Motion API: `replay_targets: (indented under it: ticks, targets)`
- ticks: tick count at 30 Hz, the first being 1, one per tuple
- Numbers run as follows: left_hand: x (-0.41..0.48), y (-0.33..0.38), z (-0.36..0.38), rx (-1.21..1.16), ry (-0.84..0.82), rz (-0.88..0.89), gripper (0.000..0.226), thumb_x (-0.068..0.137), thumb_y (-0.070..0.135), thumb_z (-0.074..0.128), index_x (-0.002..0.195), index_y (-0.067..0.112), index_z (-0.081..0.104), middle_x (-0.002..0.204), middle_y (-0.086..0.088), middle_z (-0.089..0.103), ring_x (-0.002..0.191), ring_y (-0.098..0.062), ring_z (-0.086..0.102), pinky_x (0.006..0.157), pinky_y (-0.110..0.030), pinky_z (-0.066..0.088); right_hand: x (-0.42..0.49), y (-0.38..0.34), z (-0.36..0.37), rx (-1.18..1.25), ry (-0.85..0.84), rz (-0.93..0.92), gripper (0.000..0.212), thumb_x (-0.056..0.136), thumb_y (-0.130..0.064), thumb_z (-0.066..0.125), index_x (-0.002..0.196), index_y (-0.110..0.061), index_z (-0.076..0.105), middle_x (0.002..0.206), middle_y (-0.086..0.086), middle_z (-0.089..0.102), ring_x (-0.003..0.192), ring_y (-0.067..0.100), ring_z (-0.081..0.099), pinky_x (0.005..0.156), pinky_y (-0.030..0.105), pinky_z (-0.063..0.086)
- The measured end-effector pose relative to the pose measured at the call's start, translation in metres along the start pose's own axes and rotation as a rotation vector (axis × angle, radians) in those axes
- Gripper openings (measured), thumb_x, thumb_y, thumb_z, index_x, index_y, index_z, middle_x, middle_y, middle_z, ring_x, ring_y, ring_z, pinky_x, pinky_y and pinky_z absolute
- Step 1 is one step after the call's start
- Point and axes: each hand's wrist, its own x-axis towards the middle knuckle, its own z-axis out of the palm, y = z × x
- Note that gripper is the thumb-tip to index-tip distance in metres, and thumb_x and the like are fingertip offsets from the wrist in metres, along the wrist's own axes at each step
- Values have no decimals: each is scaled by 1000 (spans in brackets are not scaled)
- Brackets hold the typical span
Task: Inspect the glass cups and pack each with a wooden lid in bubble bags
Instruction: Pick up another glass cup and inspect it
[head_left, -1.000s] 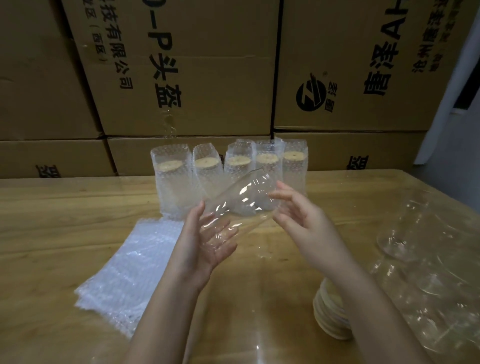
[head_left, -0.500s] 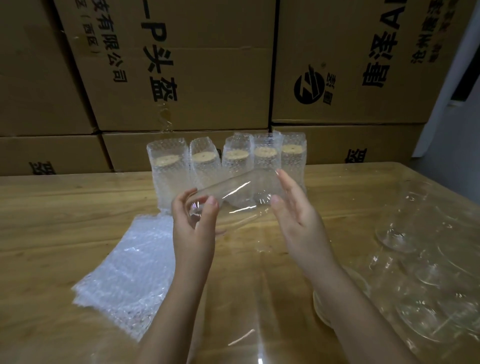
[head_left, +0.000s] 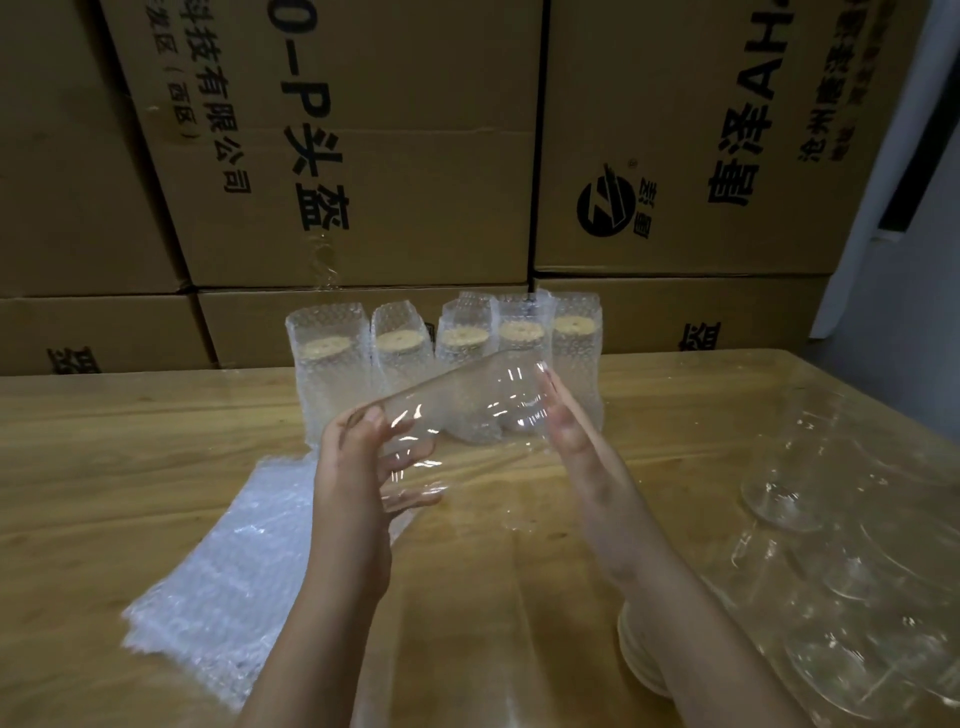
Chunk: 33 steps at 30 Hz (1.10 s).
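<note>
A clear glass cup (head_left: 467, 410) lies on its side in the air above the wooden table (head_left: 104, 467), its mouth to the left. My left hand (head_left: 358, 467) grips the mouth end, thumb on top and fingers showing through the glass. My right hand (head_left: 571, 441) presses straight fingers against the base end. A pile of flat bubble bags (head_left: 223, 566) lies to the left. A stack of round wooden lids (head_left: 636, 660) sits under my right forearm, partly hidden. Several bare glass cups (head_left: 841, 561) stand at the right.
Several packed cups in bubble bags (head_left: 327, 374), each with a wooden lid on top, stand in a row at the back of the table. Stacked cardboard boxes (head_left: 363, 156) form a wall right behind them. The table's right edge runs close by the bare cups.
The cup has been turned in my hands. My left hand went from an open palm under it to gripping its mouth end. My right hand's fingers straightened against the base.
</note>
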Motion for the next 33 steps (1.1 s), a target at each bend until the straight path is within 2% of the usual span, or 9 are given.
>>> replay_targets:
  ticks: [5,9,14,17,19,21,23,29,33]
  targets:
    - [1,5,-4,-15,100,74,34,76,48,54,105,30,55,107,-1,65,90,-19,71,49,-28,53,-5,-6,5,15,-51,-15,74,71,-77,39,140,-52,30,113,-60,37,107,-34,37,72,-11,28]
    - [0,7,-3,85,103,165,45,64,57,56,104,38,52,107,3,64,91,-14,70,53,-30,56,-7,-11,7,66,-34,-49,66,74,-72,42,136,-53,32,127,-52,33,114,-32,33,79,-10,28]
    - [-6,3,0,235,67,227,46,64,60,55,106,42,49,94,21,66,93,-12,67,70,-46,58,-6,-8,6,33,2,-94,65,82,-66,42,143,-46,30,135,-49,30,126,-24,28,87,-6,28]
    - [-9,5,2,268,17,251,46,63,59,56,106,43,50,95,24,63,95,-16,65,53,-28,57,-4,-5,3,12,22,-89,70,75,-75,39,141,-55,27,134,-51,28,125,-24,29,85,-8,29]
    - [-10,6,2,274,-21,243,47,63,58,57,106,42,52,96,25,64,94,-16,66,50,-23,53,-3,-4,0,27,29,-88,71,74,-78,40,140,-56,27,139,-46,28,125,-24,29,90,-2,32]
    - [-9,7,1,251,-57,215,50,62,57,58,108,38,54,106,11,66,95,-18,67,50,-24,53,-1,-1,-2,49,34,-74,64,78,-76,37,139,-58,28,143,-40,29,126,-22,30,94,7,29]
    - [-8,7,2,216,-71,178,51,61,55,58,108,35,56,111,-1,65,97,-23,67,50,-29,53,0,1,-3,60,25,-40,62,76,-78,35,136,-60,29,142,-41,31,125,-23,32,92,6,28]
    - [-3,6,0,69,16,160,45,62,55,56,103,37,57,109,0,67,89,-19,70,49,-30,52,0,1,-3,-13,-31,17,77,70,-83,32,141,-54,29,112,-61,36,105,-37,33,76,-8,31]
    - [-5,6,1,64,88,252,43,69,52,57,109,36,52,109,4,61,93,-12,69,51,-25,53,-1,-6,-1,23,-40,15,74,76,-72,39,144,-43,32,113,-54,42,103,-36,36,74,-11,28]
